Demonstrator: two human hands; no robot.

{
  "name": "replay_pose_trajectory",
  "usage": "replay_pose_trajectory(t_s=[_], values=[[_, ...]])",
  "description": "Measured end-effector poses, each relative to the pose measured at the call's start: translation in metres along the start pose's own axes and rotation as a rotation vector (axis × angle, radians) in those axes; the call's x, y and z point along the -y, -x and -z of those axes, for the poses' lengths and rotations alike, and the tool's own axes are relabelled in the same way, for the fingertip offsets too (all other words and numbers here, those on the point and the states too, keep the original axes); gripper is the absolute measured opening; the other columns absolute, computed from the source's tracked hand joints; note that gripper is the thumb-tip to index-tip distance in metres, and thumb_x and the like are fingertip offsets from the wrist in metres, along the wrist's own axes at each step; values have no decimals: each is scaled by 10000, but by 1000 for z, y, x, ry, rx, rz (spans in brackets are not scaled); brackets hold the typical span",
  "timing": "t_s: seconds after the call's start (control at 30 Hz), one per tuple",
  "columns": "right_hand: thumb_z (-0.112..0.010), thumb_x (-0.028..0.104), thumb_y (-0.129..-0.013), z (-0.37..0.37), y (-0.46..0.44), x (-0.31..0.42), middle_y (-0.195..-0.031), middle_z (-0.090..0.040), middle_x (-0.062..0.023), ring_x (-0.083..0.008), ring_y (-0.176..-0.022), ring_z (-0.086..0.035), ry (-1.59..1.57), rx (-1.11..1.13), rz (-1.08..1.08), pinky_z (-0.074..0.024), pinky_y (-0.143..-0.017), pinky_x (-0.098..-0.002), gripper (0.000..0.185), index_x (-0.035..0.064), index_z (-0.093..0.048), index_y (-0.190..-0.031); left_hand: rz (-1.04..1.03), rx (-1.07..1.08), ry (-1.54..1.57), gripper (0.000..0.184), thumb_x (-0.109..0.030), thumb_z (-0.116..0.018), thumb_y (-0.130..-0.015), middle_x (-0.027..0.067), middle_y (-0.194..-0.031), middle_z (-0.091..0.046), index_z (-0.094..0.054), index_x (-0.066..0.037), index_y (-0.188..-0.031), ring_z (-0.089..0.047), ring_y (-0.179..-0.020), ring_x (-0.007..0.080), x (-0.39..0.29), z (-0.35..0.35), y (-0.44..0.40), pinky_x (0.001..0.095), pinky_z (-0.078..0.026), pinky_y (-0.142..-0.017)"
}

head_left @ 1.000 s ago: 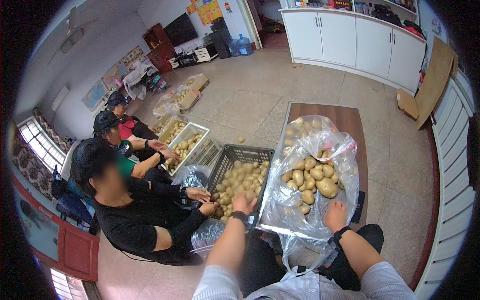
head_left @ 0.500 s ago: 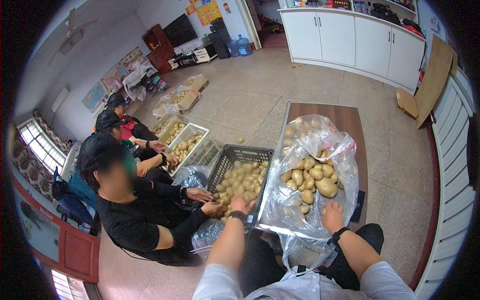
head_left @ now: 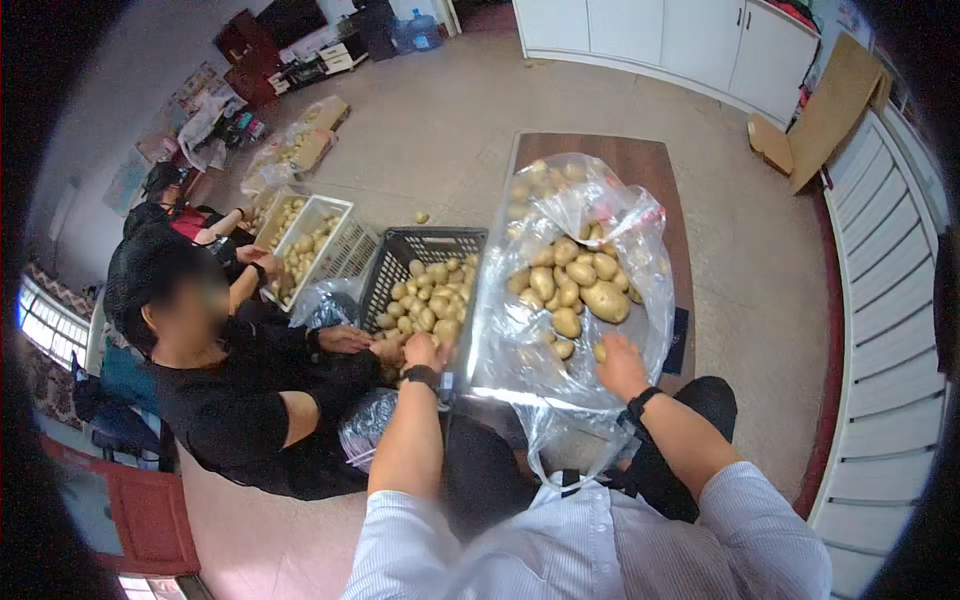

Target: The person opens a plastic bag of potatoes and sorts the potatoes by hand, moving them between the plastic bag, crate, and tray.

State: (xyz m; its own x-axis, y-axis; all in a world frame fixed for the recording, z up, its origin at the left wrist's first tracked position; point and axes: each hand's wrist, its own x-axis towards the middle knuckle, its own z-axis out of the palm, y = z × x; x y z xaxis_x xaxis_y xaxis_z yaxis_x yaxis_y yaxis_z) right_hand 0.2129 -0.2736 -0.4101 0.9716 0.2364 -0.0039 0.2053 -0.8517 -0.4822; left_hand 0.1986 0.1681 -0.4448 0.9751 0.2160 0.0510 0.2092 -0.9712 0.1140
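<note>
My left hand (head_left: 425,354) reaches over the near side of a black plastic crate (head_left: 436,237), its fingers apart and pointing down at the potatoes (head_left: 432,296) inside. What lies under that palm is hidden. On the table, a large clear plastic bag (head_left: 500,345) lies opened around a heap of potatoes (head_left: 568,280); one large potato (head_left: 605,301) rests on the heap's right. At the near part of the bag, my right hand (head_left: 624,368) is closed on a small potato (head_left: 600,353), which shows at its fingertips.
A co-worker in black (head_left: 230,400) sits at my left, hands at the crate beside my left hand. Two more people sit beyond, by a white crate (head_left: 335,207) of potatoes. The brown table (head_left: 650,165) stands before me. One potato (head_left: 421,217) lies on the floor.
The view has tipped downward and shifted, so the scene sits higher and further left. My left hand stays at the crate. A potato now shows in my right hand.
</note>
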Motion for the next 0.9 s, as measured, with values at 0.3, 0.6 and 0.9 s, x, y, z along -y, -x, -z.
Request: replay_pose_trajectory(t_s=[0.3,0.6,0.9], values=[[-655,147,-764,-5,-6,0,-1132,-599,-251,-427,-1060,-576,-125,27,-53,-461,-906,-503,472,13,-510,-1193,-100,21,110,235,-219,-676,-848,164,-797,-608,-577,-7,-874,-613,-755,362,-50,53,5,443,-526,-680],[-689,212,-777,-16,-18,-1,-1053,-645,-248,-436,-1010,-610,-479,38,-16,-494,-863,-465,467,17,-531,-1171,723,173,1723,406,-142,-522,-971,153,-1174,-524,-398,-63,-1350,-621,-910,323,-88,52,-6,435,-577,-752],[-695,145,-836,27,-24,48,-978,-658,-70,-153,-800,-620,-769,274,-193,-514,-717,-292,462,-18,-533,-1238,594,201,1712,325,-195,-574,-913,97,-959,-573,-513,-35,-1189,-642,-676,231,-119,83,10,338,-563,-556]])
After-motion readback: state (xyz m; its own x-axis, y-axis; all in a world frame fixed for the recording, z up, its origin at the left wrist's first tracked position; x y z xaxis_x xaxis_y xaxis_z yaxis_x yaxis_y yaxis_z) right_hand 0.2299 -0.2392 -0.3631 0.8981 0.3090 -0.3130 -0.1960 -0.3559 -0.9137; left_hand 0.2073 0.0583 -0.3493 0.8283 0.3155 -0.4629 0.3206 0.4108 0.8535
